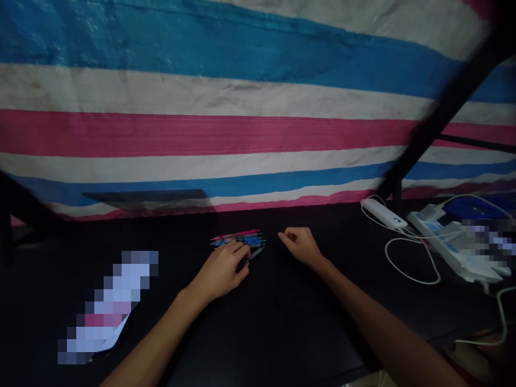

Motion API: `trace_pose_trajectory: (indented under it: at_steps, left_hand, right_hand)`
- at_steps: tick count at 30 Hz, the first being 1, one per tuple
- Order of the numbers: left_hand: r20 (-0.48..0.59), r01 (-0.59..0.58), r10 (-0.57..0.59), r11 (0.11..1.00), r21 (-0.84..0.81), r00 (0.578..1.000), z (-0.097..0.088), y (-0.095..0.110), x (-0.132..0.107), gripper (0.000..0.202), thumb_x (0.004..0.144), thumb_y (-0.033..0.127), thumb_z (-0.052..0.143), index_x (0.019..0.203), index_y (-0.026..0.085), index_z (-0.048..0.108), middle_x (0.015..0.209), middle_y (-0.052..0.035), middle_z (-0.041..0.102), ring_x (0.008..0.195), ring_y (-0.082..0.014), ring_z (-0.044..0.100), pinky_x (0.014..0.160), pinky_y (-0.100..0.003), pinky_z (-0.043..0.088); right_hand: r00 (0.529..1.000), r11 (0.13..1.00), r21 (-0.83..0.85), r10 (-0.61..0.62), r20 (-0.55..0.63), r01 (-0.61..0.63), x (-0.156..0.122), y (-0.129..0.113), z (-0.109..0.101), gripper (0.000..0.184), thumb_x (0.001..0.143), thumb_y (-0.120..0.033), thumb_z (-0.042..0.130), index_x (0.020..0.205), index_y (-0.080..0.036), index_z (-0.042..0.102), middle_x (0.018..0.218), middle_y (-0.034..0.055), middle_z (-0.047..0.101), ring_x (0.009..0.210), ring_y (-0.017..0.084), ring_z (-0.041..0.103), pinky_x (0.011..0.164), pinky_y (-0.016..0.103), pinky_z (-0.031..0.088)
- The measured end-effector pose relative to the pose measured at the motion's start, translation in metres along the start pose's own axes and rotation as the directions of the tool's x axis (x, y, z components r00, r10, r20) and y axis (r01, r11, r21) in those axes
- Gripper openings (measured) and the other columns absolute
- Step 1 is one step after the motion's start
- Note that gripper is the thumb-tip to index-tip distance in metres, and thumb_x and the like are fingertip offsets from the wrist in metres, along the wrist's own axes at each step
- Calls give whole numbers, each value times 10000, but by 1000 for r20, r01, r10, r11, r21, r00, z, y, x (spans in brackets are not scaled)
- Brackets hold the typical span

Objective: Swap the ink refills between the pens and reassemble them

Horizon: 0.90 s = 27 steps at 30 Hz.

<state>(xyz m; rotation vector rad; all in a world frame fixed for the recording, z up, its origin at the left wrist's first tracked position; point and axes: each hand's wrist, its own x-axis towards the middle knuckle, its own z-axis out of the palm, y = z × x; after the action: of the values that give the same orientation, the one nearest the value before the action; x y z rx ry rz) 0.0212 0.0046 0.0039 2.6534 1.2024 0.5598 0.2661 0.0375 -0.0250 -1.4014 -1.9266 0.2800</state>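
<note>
Several pens [237, 235], with red and blue barrels, lie side by side in a small row on the black table. My left hand [226, 271] reaches over the near side of this row. Its fingers and thumb close round a dark pen [256, 252], whose grey end sticks out to the right; the rest of that pen is hidden under the fingers. Just right of the row, my right hand [301, 244] rests on the table with its fingers curled in. Nothing shows in it, and it is apart from the pens.
A phone-like object [117, 334], mostly blurred out, lies on the left of the black table [250, 333]. To the right are a white power bank [384, 214], a white power strip [447, 244] and looping white cables [411, 280]. Striped sheeting [226, 134] hangs behind.
</note>
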Motion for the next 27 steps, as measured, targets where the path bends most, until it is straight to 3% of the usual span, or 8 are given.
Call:
trace_pose_trajectory:
  at_steps: [6,8,11,14,16,18,21,27]
  left_hand:
    - [-55,107,-141,910,-401,988,1,1,0,273,840,244,497,1109,220,541,870,-31,591,709,-152,553,658,-295,473]
    - [-86,140,-239,784,-604,967,-1,3,2,307,847,271,511,1148,213,525,881,-30,591,758,-155,574,702,-305,490]
    - [-51,143,-347,511,-847,937,-4,8,5,312,828,286,570,1125,203,524,944,-37,602,812,-161,607,766,-331,503]
    - [-5,107,-384,270,-957,923,-5,14,6,230,789,257,639,986,195,537,916,-20,617,795,-148,629,791,-332,506]
    - [16,99,-390,195,-976,921,-3,16,5,201,763,230,674,892,184,526,884,-10,631,797,-140,637,806,-316,496]
    - [20,111,-383,216,-970,924,-1,15,4,204,744,213,697,847,178,524,891,-14,645,808,-131,635,810,-293,483]
    - [-11,129,-386,334,-934,923,0,11,3,195,732,215,710,852,173,562,930,-26,654,836,-129,623,810,-278,471]
    - [-89,147,-434,481,-864,897,-3,-1,4,199,706,255,724,846,166,615,851,-23,661,756,-134,619,693,-263,483]
  right_hand:
    - [1000,1000,6,-27,1,27,-1,-8,-4,371,859,-335,503,526,-176,467,495,-27,430,481,111,405,509,238,282]
    - [999,998,44,-43,-5,43,-3,-14,-6,382,872,-342,495,531,-170,480,503,-24,439,486,108,406,508,236,280]
    - [998,984,166,-64,27,58,-6,-28,-9,363,893,-360,475,600,-159,549,536,-17,479,507,107,432,508,228,289]
    - [984,939,337,-121,132,70,-10,-43,-10,278,907,-334,462,786,-155,638,648,-2,582,567,111,502,526,212,331]
    - [966,919,386,-171,196,84,-12,-51,-11,245,906,-317,473,853,-164,656,700,1,617,593,111,524,548,210,351]
    - [953,915,395,-192,233,87,-14,-54,-11,245,904,-318,484,823,-166,659,671,-6,612,576,107,518,549,212,352]
    - [958,908,418,-155,241,41,-14,-52,-10,246,890,-338,512,796,-163,656,622,-11,585,543,105,498,522,214,343]
    - [975,871,489,-73,208,-40,-11,-44,-13,192,842,-336,584,844,-163,669,698,11,603,594,119,512,548,224,375]
